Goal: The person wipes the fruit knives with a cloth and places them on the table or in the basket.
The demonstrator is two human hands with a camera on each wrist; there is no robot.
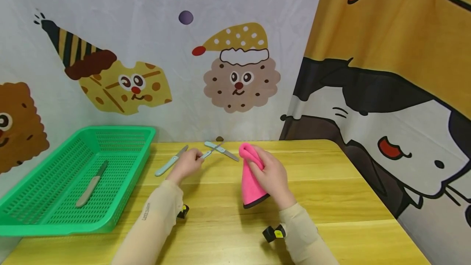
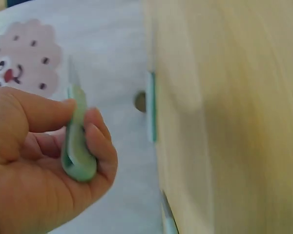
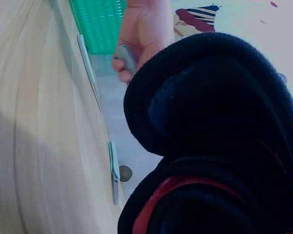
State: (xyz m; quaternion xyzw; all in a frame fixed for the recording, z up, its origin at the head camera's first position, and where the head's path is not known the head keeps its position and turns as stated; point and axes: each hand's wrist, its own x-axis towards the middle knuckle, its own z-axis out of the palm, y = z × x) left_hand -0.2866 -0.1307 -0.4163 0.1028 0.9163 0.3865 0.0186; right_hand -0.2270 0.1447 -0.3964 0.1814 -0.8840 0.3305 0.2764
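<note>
My left hand [image 1: 189, 162] holds a small knife [image 2: 78, 146] by its pale green handle, thumb and fingers wrapped around it and the blade pointing away. In the head view the blade crosses over another pale green knife [image 1: 211, 145] lying at the table's back edge. A further knife [image 1: 167, 167] lies just left of that hand. My right hand [image 1: 272, 173] grips a folded pink cloth [image 1: 252, 185] with a black border, which hangs down over the table. The cloth's dark underside [image 3: 210, 92] fills much of the right wrist view.
A green perforated basket [image 1: 126, 183] stands on the left, with one beige-handled knife [image 1: 88, 191] inside. The wooden table [image 1: 331, 191] reaches back to a printed cloth backdrop [image 1: 176, 93].
</note>
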